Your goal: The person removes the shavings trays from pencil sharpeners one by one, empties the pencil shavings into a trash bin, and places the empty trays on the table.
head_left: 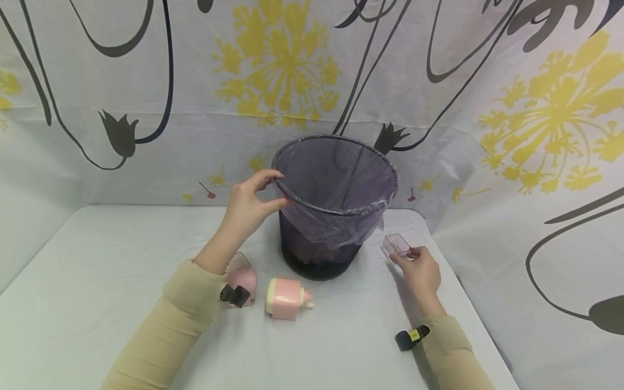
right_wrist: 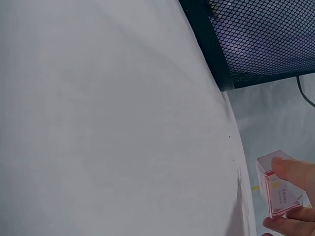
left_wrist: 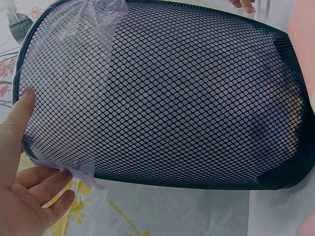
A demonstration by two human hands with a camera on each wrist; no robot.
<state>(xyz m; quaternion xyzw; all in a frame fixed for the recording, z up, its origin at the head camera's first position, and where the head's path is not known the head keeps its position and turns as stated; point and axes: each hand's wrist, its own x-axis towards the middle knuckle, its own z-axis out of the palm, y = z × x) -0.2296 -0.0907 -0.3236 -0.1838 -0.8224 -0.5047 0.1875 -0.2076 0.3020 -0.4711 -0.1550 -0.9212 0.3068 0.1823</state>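
Note:
A black wire-mesh wastebasket [head_left: 319, 269] stands on the white table, with a translucent purple bag [head_left: 331, 225] lining it and folded over its rim. My left hand [head_left: 248, 203] grips the rim on the left side, thumb on the outer mesh in the left wrist view. Right of the basket, my right hand [head_left: 423, 273] pinches a small clear box with pink edges [head_left: 396, 244] between thumb and fingers. Pink printing shows on that box [right_wrist: 280, 189] in the right wrist view.
A pink and cream bottle [head_left: 286, 299] lies on its side in front of the basket. A pink rounded object [head_left: 244, 281] and another clear pink-edged piece [head_left: 239, 262] are partly hidden by the left wrist. A patterned curtain [head_left: 185, 108] hangs behind the table.

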